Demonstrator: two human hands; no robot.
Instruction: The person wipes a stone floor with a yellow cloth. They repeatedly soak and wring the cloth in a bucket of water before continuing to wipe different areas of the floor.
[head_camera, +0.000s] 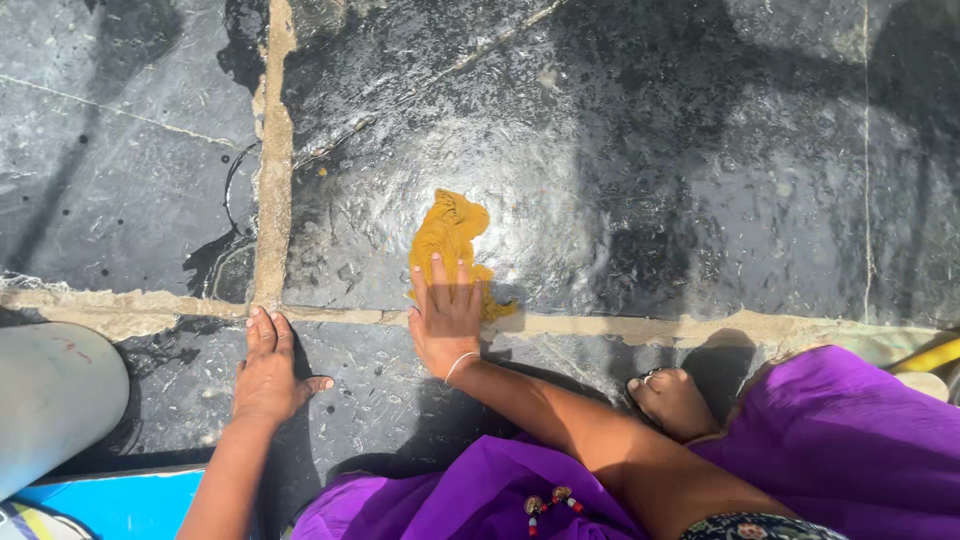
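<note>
A wet, crumpled yellow cloth (450, 232) lies on the dark, wet stone floor (640, 170). My right hand (446, 312) rests flat on the near end of the cloth, fingers spread, pressing it against the stone. A thin bangle circles that wrist. My left hand (268, 368) lies flat on the wet stone to the left, fingers together, holding nothing. It is well apart from the cloth.
Pale mortar joints (272, 150) run between the stone slabs. A grey rounded container (55, 395) stands at the left edge, above a blue surface (120, 500). My purple skirt (850, 440) and bare foot (672, 400) are at the lower right. A yellow object (935, 355) shows at the right edge.
</note>
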